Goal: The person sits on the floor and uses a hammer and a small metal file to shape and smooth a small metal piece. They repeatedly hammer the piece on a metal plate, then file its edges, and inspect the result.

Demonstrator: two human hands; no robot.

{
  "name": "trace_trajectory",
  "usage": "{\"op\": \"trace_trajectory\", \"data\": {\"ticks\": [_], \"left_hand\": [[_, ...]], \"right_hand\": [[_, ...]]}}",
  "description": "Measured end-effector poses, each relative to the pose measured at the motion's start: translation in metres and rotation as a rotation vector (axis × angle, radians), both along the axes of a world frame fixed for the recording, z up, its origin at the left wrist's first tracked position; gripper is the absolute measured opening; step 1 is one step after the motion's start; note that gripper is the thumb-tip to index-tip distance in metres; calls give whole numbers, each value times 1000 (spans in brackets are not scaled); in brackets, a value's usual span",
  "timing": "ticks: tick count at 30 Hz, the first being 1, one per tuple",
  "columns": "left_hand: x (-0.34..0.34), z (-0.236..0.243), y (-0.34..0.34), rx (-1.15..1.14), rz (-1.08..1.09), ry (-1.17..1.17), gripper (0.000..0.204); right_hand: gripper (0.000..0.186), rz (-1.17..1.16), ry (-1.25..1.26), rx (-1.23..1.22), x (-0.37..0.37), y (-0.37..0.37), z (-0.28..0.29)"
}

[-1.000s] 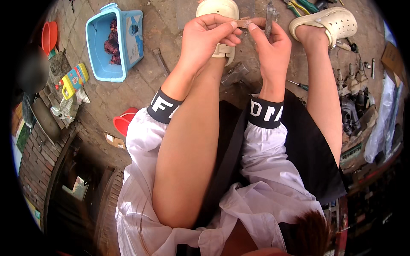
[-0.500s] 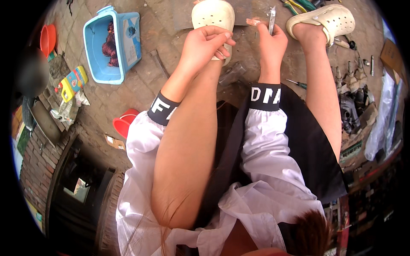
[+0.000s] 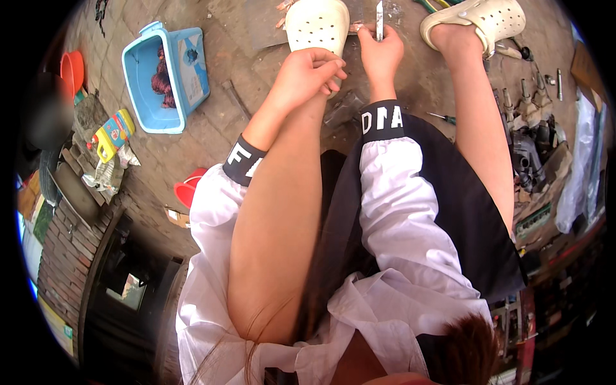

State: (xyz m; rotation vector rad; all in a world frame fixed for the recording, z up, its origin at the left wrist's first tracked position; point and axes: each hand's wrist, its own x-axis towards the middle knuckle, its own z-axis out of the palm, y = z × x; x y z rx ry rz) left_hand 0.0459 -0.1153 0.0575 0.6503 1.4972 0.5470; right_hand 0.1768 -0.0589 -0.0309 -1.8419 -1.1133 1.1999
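Note:
My left hand [image 3: 307, 78] rests over my left shin just behind the cream clog [image 3: 317, 24]. Its fingers are curled in toward the thumb, and whatever they hold, if anything, is hidden. To the right of that clog, my right hand [image 3: 382, 59] is closed around a narrow, flat, pale metal blade [image 3: 379, 22] that points away from me. At its thumb a small pinkish-orange piece [image 3: 357, 27] shows; I cannot tell whether it is held or lies behind the hand. A dark flat sheet [image 3: 266, 29] lies on the ground under the left clog, with pinkish scraps [image 3: 283, 6] beside the toe.
A blue plastic basket [image 3: 146, 115] with dark red netted contents lies at the left, near a yellow jug [image 3: 116, 133] and a red bowl [image 3: 188, 186]. A screwdriver [image 3: 443, 119] lies between my legs. Metal parts [image 3: 529, 151] are heaped right of my right leg.
My right hand has moved left toward the clog, and the blade in it stands straighter. The pinkish piece now shows less. My left hand has dropped slightly toward me.

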Motion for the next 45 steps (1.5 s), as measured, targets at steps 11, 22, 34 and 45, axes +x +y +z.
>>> {"op": "trace_trajectory", "data": {"ticks": [11,22,34,45], "left_hand": [[0,-2,2,13,-19,-11,22],[14,19,2,195,-311,218,32],[18,25,5,233,-501,213,40],[14,5,5,391,-564,270,57]], "right_hand": [[21,-46,-23,29,-4,-8,-7],[42,-58,284,-245,-20,-52,-4],[38,-158,630,-437,-19,-46,-14],[41,-302,501,-438,-32,-43,-4]]}}
